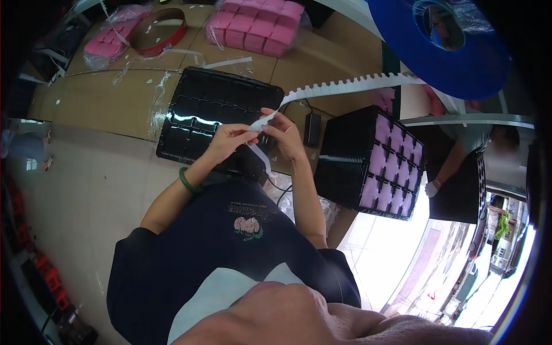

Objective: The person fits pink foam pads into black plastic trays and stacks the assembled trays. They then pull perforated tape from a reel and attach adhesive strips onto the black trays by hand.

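Note:
A white strip (pixel 345 87) with a notched upper edge runs from the large blue reel (pixel 397 43) to my two hands. My left hand (pixel 231 141), below a green bangle, pinches the strip near its lower end. Thumb and fingers of my right hand (pixel 286 137) are closed on the same strip just to the right. A loose tail of the strip (pixel 261 158) hangs below the fingers. Under my hands lies a black plastic tray (pixel 198 95) with several compartments; my forearms and hands cover part of it.
Pink foam blocks in plastic (pixel 256 26) and a brown tape roll (pixel 158 33) sit at the back of the cardboard-covered table (pixel 103 95). Stacked black trays (pixel 345 158) with pale purple pieces stand on the right. Beyond them is another person's gloved hand (pixel 431 188).

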Motion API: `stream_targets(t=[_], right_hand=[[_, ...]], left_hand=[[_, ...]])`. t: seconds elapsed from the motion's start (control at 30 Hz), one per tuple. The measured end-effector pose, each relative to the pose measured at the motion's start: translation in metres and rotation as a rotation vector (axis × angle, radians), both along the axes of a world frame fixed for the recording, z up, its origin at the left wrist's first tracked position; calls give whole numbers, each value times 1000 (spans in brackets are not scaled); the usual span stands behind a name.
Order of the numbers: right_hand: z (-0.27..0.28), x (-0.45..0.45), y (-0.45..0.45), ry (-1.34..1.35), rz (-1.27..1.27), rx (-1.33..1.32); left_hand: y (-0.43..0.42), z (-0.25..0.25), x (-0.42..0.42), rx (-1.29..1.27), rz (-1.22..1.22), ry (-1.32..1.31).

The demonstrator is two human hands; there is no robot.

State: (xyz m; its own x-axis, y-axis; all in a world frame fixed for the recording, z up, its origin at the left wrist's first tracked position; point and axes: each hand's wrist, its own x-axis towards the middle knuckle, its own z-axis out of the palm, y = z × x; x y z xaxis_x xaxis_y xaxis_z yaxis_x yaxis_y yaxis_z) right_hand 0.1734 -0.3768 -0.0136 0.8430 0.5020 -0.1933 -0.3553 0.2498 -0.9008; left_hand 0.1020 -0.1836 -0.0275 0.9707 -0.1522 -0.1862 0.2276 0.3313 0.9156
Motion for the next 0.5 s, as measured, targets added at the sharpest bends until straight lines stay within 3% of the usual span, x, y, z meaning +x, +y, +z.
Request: stream_targets(t=[0.13, 0.27, 0.37, 0.5], right_hand=[[-1, -23, -8, 128, 9, -24], [-8, -32, 2, 12, -56, -180], [-17, -31, 1, -51, -23, -278], [8, -41, 2, -177, -102, -365]], left_hand=[[-2, 3, -12, 204, 149, -128], [-6, 4, -18, 332, 204, -226], [-2, 4, -22, 569, 234, -361], [11, -11, -25, 481, 351, -163]])
